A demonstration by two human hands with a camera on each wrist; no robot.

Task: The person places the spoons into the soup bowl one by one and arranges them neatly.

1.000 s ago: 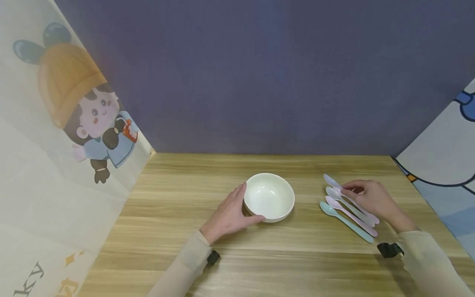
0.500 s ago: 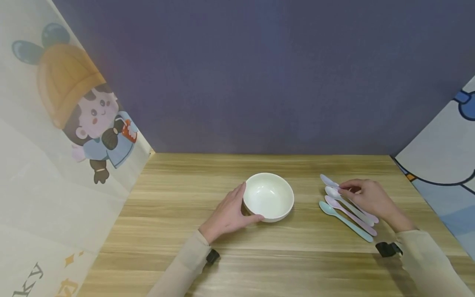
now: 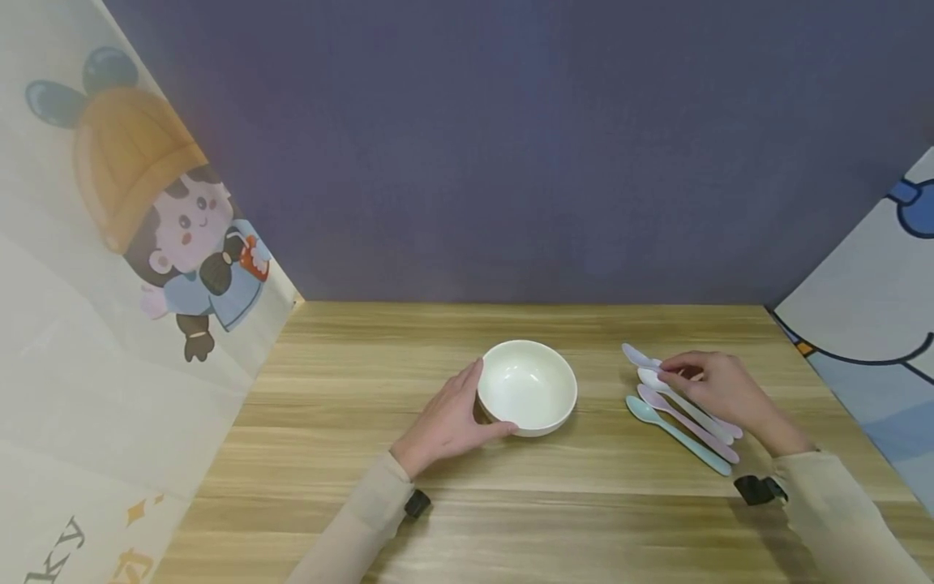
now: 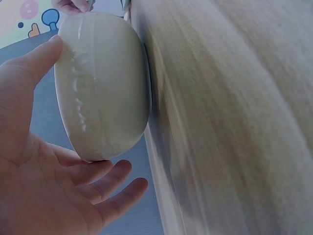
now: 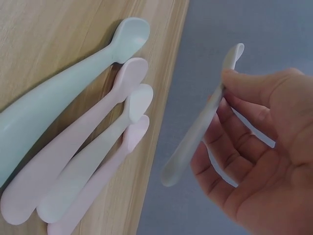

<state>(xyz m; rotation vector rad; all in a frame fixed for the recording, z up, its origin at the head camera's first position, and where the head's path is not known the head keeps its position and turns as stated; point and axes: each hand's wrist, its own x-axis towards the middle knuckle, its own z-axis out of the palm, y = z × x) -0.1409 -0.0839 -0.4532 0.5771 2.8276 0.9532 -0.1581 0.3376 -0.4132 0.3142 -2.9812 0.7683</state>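
Observation:
A white bowl (image 3: 529, 386) sits upright on the wooden table. My left hand (image 3: 448, 415) holds its near left side, thumb at the front rim and fingers around the left; the left wrist view shows the fingertips against the wall. My right hand (image 3: 718, 395) pinches a pale lavender spoon (image 5: 195, 129) just below its head, between thumb and fingers, raised off the table. Beneath and beside that hand lie a teal spoon (image 5: 78, 78), a pink spoon (image 5: 76, 139), a white spoon (image 5: 100, 149) and another pink spoon (image 5: 105, 178), side by side.
The wooden table (image 3: 350, 357) meets a dark blue-grey wall (image 3: 511, 162) at the back. Printed cartoon panels stand at the left (image 3: 153, 227) and right (image 3: 861, 300). Bare wood lies between the bowl and the spoons.
My right hand has shifted slightly to the left, carrying the lavender spoon away from the other spoons. The left hand and the bowl have stayed in place.

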